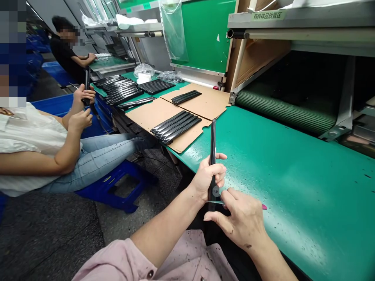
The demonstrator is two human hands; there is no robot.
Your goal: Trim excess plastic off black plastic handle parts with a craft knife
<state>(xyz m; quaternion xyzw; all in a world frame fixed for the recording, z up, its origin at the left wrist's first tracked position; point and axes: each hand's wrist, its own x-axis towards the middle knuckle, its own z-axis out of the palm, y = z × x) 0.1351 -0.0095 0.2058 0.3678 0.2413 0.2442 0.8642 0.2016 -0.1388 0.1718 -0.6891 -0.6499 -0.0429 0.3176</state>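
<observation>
My left hand point(208, 175) is wrapped round a long thin black plastic strip point(212, 140), held upright at the near edge of the green table point(293, 175). My right hand point(241, 220) is closed just below it, pinching a small blade-like tool with a pink end point(263, 207) against the strip's lower end. Several similar black strips point(175, 127) lie side by side on a brown cardboard sheet point(152, 113) further left on the table.
A second cardboard sheet point(211, 103) carries more strips point(186, 96). A seated person in white point(32, 144) on my left holds a black strip; another person works farther back. Blue crates point(114, 187) stand on the floor. A ribbed green roller point(284, 111) sits under a shelf.
</observation>
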